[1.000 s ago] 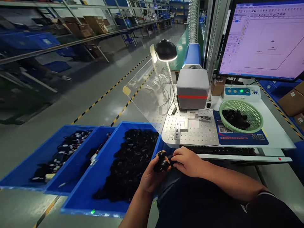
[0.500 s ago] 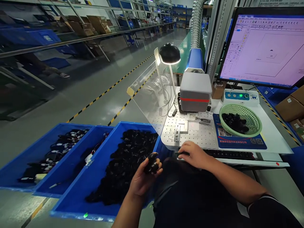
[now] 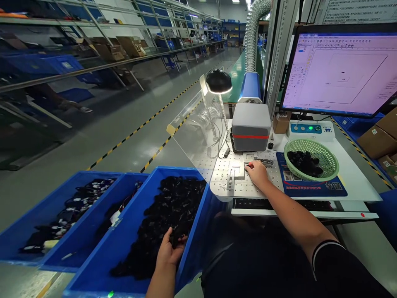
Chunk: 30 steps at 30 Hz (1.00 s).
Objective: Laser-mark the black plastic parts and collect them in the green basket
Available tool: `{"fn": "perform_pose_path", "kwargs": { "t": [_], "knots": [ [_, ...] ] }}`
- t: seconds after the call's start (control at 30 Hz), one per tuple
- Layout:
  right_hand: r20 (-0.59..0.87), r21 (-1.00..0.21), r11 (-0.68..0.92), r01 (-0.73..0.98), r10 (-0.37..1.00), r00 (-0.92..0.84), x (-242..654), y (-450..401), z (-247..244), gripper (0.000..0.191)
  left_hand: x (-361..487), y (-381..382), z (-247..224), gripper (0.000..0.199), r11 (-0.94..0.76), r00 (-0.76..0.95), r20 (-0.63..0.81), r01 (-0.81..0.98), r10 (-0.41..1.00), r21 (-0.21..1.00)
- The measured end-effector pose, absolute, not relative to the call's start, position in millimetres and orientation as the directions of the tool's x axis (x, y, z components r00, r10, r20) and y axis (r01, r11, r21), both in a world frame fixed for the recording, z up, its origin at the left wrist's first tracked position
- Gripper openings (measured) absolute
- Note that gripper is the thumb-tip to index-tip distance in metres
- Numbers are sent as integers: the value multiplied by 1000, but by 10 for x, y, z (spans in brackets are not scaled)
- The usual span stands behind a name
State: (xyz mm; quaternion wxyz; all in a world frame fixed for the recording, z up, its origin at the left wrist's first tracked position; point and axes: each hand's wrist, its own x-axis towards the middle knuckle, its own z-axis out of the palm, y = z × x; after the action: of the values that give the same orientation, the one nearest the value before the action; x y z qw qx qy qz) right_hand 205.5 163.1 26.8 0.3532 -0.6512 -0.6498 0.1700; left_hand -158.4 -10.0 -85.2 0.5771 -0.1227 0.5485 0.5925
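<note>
Right hand [image 3: 258, 174] pinches a small dark part [image 3: 247, 166], sloppy grip could skew it; left hand [image 3: 169, 253] half-curled at black parts [image 3: 173, 203], hold unclear tbh.

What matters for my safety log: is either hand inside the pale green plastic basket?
No, the left hand is in a blue plastic bin, the right hand over the perforated metal plate.

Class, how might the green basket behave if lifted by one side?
The green basket itself is probably light for its size, as its walls are full of holes. It looks fairly stiff, given its evenly rounded rim. The loose black pieces heaped inside might slide if it tilts.
</note>
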Motion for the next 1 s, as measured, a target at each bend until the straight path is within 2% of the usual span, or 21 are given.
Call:
{"fn": "perform_pose_path", "kwargs": {
  "t": [0.27,0.53,0.73,1.0],
  "knots": [
    [274,-680,135,721,958,79,2108,1561,210,26,-1570,-27,-980,8,292,-331,-773,-788,542,542],
    [228,-634,71,770,969,98,2066,1557,210,19,-1497,-8,-895,8,332,-333,-796,-777,505,535],
    [246,-604,51,795,961,125,2018,1568,212,16,-1472,-4,-879,7,318,-339,-798,-785,499,532],
    [241,-630,45,775,960,140,2021,1544,269,17,-1409,-4,-776,16,370,-336,-821,-768,462,523]
  ]
}}
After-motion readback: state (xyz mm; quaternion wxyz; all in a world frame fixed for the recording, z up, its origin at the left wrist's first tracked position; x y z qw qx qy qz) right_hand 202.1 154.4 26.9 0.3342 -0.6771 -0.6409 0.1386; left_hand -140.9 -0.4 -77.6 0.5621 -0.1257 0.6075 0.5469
